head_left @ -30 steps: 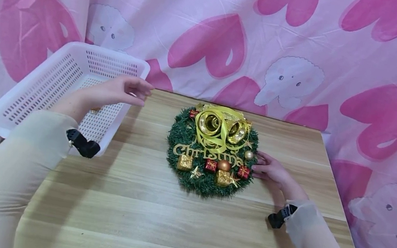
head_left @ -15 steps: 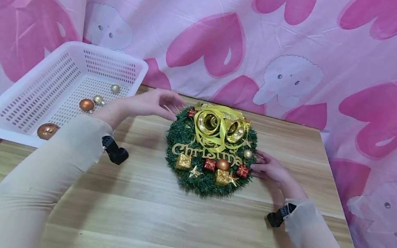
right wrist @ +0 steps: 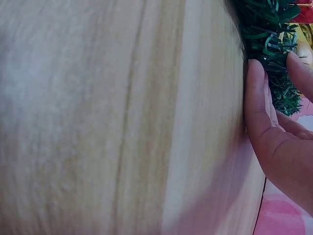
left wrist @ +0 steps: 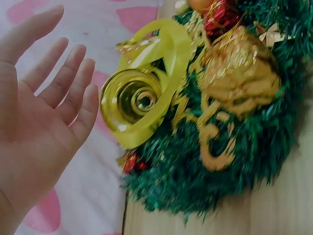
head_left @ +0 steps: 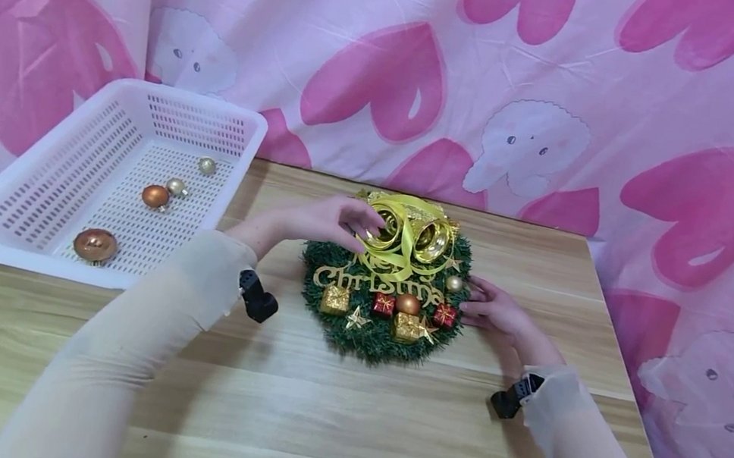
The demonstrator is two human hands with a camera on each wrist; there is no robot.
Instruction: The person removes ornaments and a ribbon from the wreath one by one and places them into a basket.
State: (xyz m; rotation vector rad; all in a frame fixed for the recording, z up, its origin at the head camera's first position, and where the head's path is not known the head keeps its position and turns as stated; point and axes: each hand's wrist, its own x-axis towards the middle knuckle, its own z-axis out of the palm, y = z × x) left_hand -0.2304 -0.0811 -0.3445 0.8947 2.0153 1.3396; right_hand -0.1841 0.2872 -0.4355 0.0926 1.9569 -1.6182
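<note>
A green Christmas wreath lies on the table, trimmed with gold bells, yellow ribbon, gold lettering, small gift boxes and stars. My left hand is over its upper left side, fingertips overlapping the left bell in the head view. In the left wrist view that hand's fingers are extended with nothing between them, beside the bell and ribbon. My right hand touches the wreath's right edge, its fingers lying fairly straight against the green tinsel.
At the left stands a white perforated basket. It holds a large copper bauble, a smaller orange one and two gold ones. A pink heart-patterned curtain hangs behind the wooden table.
My left hand has moved right from above the basket to the wreath's bells, uncovering the baubles. The right hand stays at the wreath's edge, and the view has shifted slightly.
</note>
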